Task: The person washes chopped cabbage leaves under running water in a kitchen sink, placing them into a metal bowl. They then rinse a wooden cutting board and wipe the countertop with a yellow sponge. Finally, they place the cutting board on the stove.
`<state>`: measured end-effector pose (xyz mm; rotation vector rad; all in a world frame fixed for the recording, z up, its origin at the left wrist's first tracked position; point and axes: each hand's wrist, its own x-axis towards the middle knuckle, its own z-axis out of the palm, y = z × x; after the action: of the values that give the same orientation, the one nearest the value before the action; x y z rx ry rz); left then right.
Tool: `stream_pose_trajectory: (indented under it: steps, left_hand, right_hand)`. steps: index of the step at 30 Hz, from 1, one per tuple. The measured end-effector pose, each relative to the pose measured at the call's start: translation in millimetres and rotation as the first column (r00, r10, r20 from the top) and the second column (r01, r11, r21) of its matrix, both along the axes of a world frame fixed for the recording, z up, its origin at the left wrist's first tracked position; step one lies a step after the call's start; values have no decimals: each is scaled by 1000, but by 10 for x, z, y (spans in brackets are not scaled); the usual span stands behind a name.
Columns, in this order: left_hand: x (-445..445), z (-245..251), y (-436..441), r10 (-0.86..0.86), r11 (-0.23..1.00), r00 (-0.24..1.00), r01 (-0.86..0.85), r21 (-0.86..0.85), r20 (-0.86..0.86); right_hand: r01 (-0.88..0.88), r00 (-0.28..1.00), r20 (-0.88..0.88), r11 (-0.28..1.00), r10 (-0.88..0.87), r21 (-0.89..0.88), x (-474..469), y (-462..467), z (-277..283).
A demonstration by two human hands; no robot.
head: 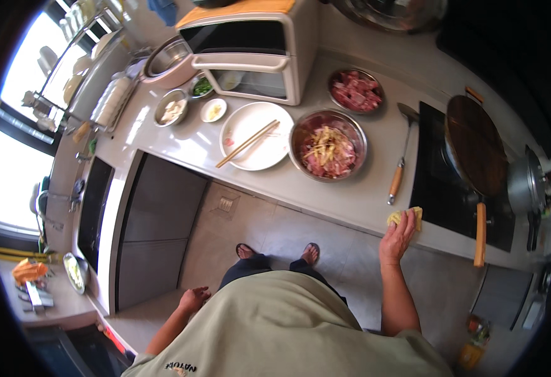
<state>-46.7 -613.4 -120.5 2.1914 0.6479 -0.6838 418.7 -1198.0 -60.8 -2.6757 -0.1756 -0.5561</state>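
Observation:
My right hand (397, 242) presses a yellow cloth (404, 220) on the counter's front edge, near the hob's left front corner. My left hand (194, 299) hangs beside my body, its fingers slightly curled, and no object shows in it. Just behind the cloth lies a spatula with a wooden handle (396, 182). Left of it stands a steel bowl (328, 145) of meat topped with ginger-like strips. A pair of chopsticks (247, 143) rests across a white plate (256, 158) beside that bowl. Behind them is a smaller bowl of raw meat pieces (356, 90).
A lidded wok (475, 143) sits on the black hob (428, 188), its wooden handle (479, 235) jutting over the front edge. Right of it stands a pot (524, 181). A countertop oven (252, 56) and small food bowls (171, 108) stand at the back left.

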Motion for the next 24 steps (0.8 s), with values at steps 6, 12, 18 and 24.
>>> stream_pose_trajectory:
  steps: [6,12,18,24]
  left_hand:
    - [794,641,-244,274,960,950,-261,102,-152]
    - [1282,1251,-170,311,929,945,-280,242,-100]
    - [718,949,224,144,930,979,-84,357,-147]
    - [-8,746,592,264,929,931,-175,328,-252]
  right_hand:
    - [-72,993,94,995,65,74,43,12,324]
    - [-262,957,-17,888,290,379,-74,909,671]
    - [-296,730,-340,723,593,624,-101,2711,695]
    - [-589,675,-222,695,704,413,184,3943,1082]
